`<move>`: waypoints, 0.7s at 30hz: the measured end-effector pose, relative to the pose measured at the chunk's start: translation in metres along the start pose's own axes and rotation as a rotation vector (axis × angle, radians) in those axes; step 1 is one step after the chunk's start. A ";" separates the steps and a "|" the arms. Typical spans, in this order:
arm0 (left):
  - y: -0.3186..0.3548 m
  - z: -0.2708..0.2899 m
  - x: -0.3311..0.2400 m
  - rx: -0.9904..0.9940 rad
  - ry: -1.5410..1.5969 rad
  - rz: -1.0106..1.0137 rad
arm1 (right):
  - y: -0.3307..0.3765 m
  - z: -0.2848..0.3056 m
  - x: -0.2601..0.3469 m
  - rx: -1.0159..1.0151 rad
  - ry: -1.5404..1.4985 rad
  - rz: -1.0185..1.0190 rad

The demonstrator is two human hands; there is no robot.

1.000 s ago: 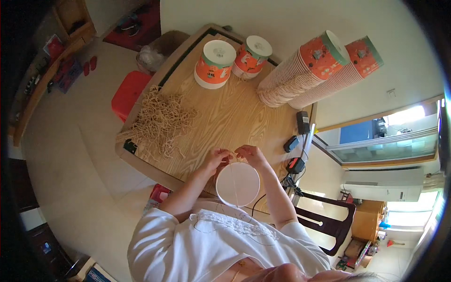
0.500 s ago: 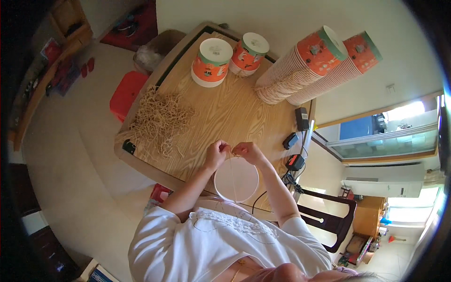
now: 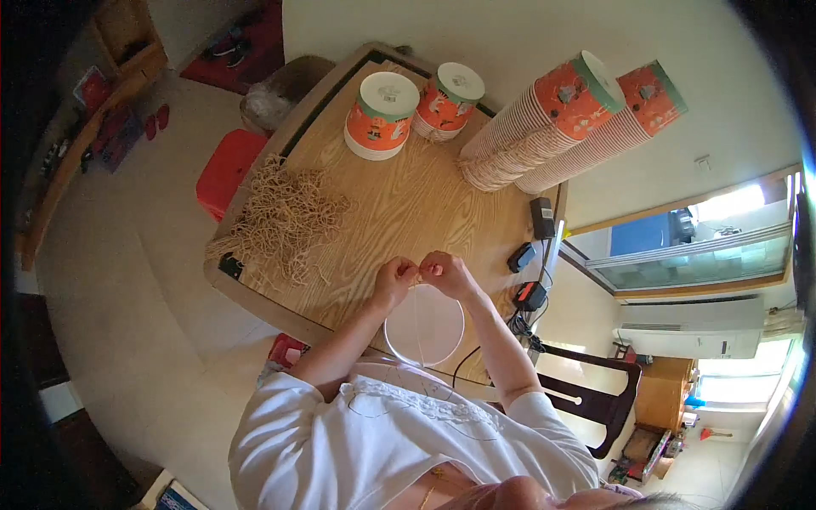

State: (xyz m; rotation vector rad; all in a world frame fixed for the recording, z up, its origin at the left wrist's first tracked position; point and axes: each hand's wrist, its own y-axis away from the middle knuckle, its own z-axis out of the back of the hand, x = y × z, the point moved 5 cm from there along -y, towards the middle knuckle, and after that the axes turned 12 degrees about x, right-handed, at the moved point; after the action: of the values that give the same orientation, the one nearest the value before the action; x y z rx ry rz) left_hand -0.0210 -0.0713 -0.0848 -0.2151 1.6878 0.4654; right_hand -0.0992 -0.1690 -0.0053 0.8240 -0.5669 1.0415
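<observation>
- I take the white paper cup (image 3: 424, 327) as my landmark; I look straight down into its round mouth, at the near edge of the wooden table (image 3: 399, 212), just in front of my chest.
- My left hand (image 3: 395, 279) sits at the cup's far rim, on its left, fingers curled in and pressed together.
- My right hand (image 3: 444, 274) is at the same far rim, just right of the left one, the fingertips of both hands meeting.
- Between those fingertips I pinch a thin tan rubber band (image 3: 416, 277); it is too small for me to tell how it is stretched.
- Well beyond the cup and to its left lies a loose heap of rubber bands (image 3: 285, 217), spread over the table's left side.
- Far beyond the cup stand two orange lidded cups (image 3: 382, 115) side by side, upright.
- Beyond the cup to the right, two long stacks of cups (image 3: 552, 119) lie tilted on their sides, near each other.
- Right of the cup, at the table's edge, sit small black chargers (image 3: 531, 255) with cables.
- Left of the table I see a red stool (image 3: 229, 170).
</observation>
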 end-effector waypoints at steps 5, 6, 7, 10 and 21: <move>0.010 -0.009 0.003 0.013 0.381 0.153 | 0.000 0.004 -0.001 0.051 -0.017 -0.019; 0.011 -0.007 0.001 0.009 0.381 0.153 | -0.001 0.002 -0.004 0.064 -0.064 -0.007; 0.010 -0.007 0.002 0.003 0.454 0.165 | 0.000 0.000 -0.014 0.064 -0.061 -0.004; 0.007 0.000 0.003 0.028 0.558 0.246 | 0.009 -0.004 -0.042 0.027 -0.350 -0.103; -0.007 -0.004 -0.007 0.045 -0.265 -0.045 | 0.012 -0.026 -0.057 0.148 -0.736 -0.246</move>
State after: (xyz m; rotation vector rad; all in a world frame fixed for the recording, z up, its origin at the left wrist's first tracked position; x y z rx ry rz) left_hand -0.0206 -0.0797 -0.0787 -0.1507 1.4299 0.4030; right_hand -0.1329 -0.1741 -0.0591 1.3839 -0.9819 0.5348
